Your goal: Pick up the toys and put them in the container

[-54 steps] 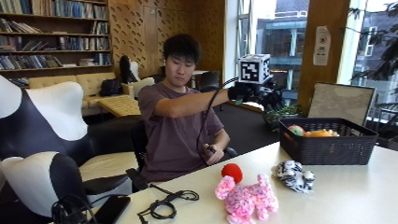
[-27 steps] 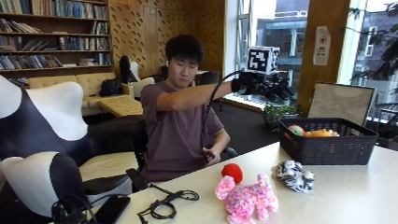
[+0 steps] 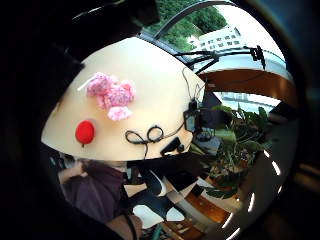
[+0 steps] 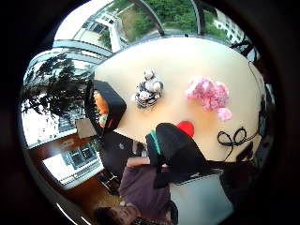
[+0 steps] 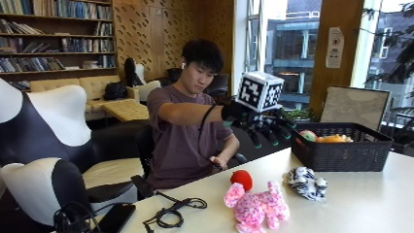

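Gloved right hand (image 5: 262, 127) lowered from basket (image 5: 341, 145) height.
Held empty above table (image 5: 362, 204), fingers spread, toys untouched.

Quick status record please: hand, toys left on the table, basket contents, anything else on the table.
right hand: raised above the table, fingers spread, holding nothing
toys on table: red ball, pink plush dog, black-and-white plush, all outside the basket
black basket: on the table beside the black-and-white plush; orange and green items already inside
other: black cable and a dark phone near the table edge
task state: three toys not yet picked up
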Motion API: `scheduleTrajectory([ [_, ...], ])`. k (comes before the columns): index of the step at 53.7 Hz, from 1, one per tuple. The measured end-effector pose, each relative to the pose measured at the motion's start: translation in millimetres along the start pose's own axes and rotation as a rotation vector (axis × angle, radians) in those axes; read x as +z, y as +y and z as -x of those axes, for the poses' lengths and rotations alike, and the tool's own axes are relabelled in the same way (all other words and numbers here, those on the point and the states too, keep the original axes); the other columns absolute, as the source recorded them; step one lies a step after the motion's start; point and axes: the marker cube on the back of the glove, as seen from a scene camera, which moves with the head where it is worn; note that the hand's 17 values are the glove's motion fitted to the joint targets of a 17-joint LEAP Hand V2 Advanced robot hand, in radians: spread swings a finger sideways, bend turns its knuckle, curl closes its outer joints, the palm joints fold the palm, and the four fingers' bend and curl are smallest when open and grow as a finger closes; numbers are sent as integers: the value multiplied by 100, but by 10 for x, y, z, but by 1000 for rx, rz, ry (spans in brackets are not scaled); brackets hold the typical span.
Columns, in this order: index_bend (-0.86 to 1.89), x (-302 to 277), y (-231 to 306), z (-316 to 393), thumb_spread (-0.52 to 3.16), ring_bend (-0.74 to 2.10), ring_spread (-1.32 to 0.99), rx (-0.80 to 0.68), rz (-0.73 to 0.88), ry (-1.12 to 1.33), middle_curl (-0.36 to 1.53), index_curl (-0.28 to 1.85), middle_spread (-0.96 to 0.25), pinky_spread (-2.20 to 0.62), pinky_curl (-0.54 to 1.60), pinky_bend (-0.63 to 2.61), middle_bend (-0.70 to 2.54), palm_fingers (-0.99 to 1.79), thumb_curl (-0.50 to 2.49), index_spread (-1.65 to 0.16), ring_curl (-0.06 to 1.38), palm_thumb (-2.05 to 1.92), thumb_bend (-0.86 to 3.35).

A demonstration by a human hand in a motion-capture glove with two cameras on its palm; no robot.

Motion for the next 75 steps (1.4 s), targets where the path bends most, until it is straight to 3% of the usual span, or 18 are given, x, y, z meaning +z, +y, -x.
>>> scheduleTrajectory([
  [13,1,986,-361,-367,123,38,3,44,144,-41,24,9,5,4,38,95,14,-32,29,-16,22,3,-1],
  [30,3,2050,-637,-516,120,33,3,82,221,-106,25,8,3,4,36,91,14,-31,32,-17,25,7,-1],
  [37,9,2238,-693,-463,118,34,1,89,129,-197,26,10,-1,4,34,82,17,-21,32,-19,26,10,-1],
  [42,18,2224,-710,-437,121,39,-3,84,-5,-177,30,14,-10,3,32,76,27,8,35,-22,27,22,4],
  [50,17,2204,-761,-421,129,78,-25,93,-170,-132,42,15,-25,-16,25,63,66,91,41,-25,33,46,16],
  [51,17,2197,-767,-419,129,80,-27,96,-174,-132,43,15,-26,-18,24,62,68,91,42,-25,34,47,16],
  [52,18,2187,-771,-416,131,74,-28,101,-175,-135,43,17,-27,-17,24,58,64,68,40,-25,33,44,14],
  [53,20,2172,-775,-411,128,90,-29,106,-175,-141,48,20,-28,-21,30,65,72,96,43,-26,43,51,17],
  [56,20,2093,-776,-383,123,97,-33,116,-184,-163,50,18,-31,-26,30,68,77,113,47,-27,44,57,19],
  [57,18,2045,-771,-368,124,97,-34,115,-193,-170,51,19,-31,-27,29,66,78,101,47,-27,44,56,18],
  [61,32,1743,-735,-268,114,106,-36,100,-236,-192,58,24,-33,-31,35,74,89,122,53,-29,51,64,20],
  [75,84,23,-498,538,82,117,-41,-30,-385,-114,75,47,-32,-37,42,80,114,116,70,-31,60,68,17],
])
